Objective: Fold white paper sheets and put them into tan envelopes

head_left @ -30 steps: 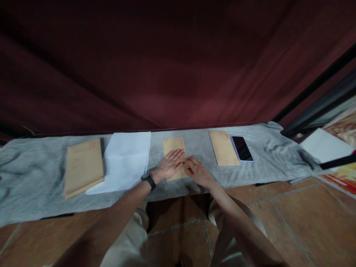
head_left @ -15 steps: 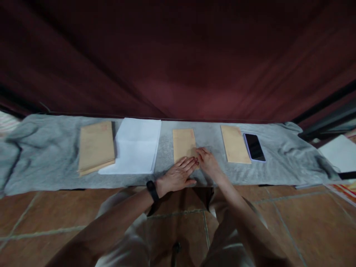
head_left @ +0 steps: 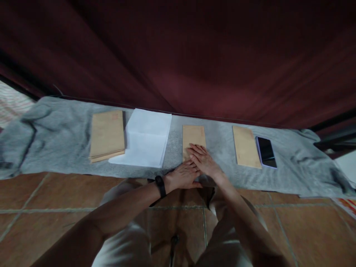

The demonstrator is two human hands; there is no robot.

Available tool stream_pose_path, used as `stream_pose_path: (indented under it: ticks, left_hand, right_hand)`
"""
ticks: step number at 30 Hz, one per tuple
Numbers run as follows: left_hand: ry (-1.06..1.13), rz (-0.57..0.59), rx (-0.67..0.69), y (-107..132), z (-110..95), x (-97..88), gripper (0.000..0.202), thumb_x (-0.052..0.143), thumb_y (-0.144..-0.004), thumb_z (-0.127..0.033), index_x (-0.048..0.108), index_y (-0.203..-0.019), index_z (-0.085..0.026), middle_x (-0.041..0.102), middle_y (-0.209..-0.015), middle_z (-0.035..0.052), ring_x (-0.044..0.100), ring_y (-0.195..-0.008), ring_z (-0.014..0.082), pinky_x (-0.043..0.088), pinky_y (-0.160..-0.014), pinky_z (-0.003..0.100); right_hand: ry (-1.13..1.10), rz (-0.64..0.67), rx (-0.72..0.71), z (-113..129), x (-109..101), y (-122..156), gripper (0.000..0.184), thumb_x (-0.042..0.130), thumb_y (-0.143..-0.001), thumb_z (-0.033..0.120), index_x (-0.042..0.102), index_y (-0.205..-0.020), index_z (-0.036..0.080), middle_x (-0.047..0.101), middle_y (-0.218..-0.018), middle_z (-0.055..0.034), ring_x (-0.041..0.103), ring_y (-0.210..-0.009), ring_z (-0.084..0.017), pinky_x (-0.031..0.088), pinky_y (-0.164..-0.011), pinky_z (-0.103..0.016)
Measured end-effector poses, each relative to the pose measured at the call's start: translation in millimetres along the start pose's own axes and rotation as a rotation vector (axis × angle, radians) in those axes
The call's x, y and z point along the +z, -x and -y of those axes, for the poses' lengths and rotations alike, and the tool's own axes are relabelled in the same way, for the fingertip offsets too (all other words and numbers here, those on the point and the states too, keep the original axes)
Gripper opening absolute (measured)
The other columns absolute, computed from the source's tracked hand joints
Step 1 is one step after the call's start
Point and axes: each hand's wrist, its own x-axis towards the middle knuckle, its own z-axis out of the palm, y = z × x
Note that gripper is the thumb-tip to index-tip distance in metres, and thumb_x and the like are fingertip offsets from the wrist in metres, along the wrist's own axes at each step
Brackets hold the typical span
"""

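Observation:
A brown paper envelope [head_left: 193, 134] with small red print lies in front of me on the grey cloth. My left hand [head_left: 184, 175], with a black band on the wrist, rests flat across its near end, fingers stretched out. Overlapping the left fingertips, my right hand [head_left: 203, 160] lies flat on the envelope's middle and right side, fingers extended. Both hands hide the near part of the envelope. White paper sheets [head_left: 147, 139] lie to the left, partly under a stack of brown envelopes [head_left: 108, 133].
Another brown envelope [head_left: 246, 146] lies to the right, beside a phone [head_left: 266, 152] in a pale purple case. Grey cloth [head_left: 66, 144] covers the narrow bench. A dark red curtain [head_left: 189, 66] hangs behind it; tiled floor [head_left: 69, 196] shows below.
My right hand has shifted from the envelope's right edge onto its middle and now lies flat, overlapping the left fingers. The left hand stays on the near end. The view has tilted slightly.

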Motion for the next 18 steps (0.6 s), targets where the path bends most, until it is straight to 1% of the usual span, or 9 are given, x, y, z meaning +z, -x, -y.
stream_pose_path:
  ticks: [2,5,10,14,18]
  left_hand:
    - [0.019,0.009,-0.020,0,-1,-0.3,0.061,0.068,-0.088,-0.057,0.065,-0.131,-0.015,0.065,-0.140,0.0145,0.055,-0.136,0.0296,0.036,-0.118,0.043]
    - [0.040,0.015,-0.051,-1,-2,0.1,0.060,0.070,-0.087,-0.055,0.065,-0.131,-0.015,0.067,-0.138,0.0145,0.056,-0.134,0.0300,0.038,-0.116,0.044]
    - [0.066,0.015,-0.069,-1,-3,1.0,0.063,0.070,-0.087,-0.054,0.064,-0.132,-0.011,0.065,-0.139,0.0183,0.056,-0.134,0.0316,0.041,-0.114,0.044]
    - [0.068,0.005,-0.059,-1,-1,2.5,0.069,0.069,-0.087,-0.056,0.060,-0.138,-0.010,0.064,-0.140,0.0189,0.054,-0.136,0.0329,0.039,-0.115,0.046]
    - [0.068,0.025,-0.039,-1,1,3.3,0.063,0.068,-0.087,-0.056,0.062,-0.136,-0.016,0.066,-0.138,0.0148,0.053,-0.136,0.0317,0.036,-0.117,0.046]
  right_hand:
    - [0.024,0.036,-0.003,4,-2,0,0.052,0.027,-0.109,0.046,0.050,-0.152,0.028,0.037,-0.165,-0.0011,0.026,-0.156,-0.021,0.020,-0.128,-0.048]
    - [0.057,0.059,-0.020,10,-5,0,0.051,0.026,-0.109,0.048,0.050,-0.151,0.031,0.036,-0.166,0.0015,0.025,-0.156,-0.022,0.017,-0.129,-0.049]
    - [0.084,0.063,-0.061,18,-3,-2,0.051,0.025,-0.110,0.047,0.052,-0.150,0.030,0.036,-0.166,0.0014,0.027,-0.155,-0.020,0.014,-0.129,-0.048]
    - [0.082,0.040,-0.054,16,2,-6,0.051,0.023,-0.110,0.045,0.050,-0.151,0.030,0.037,-0.165,0.0026,0.029,-0.155,-0.020,0.016,-0.129,-0.049]
    - [0.082,-0.006,-0.005,7,8,-11,0.051,0.026,-0.109,0.042,0.047,-0.154,0.029,0.037,-0.165,0.0009,0.028,-0.155,-0.020,0.022,-0.128,-0.047]
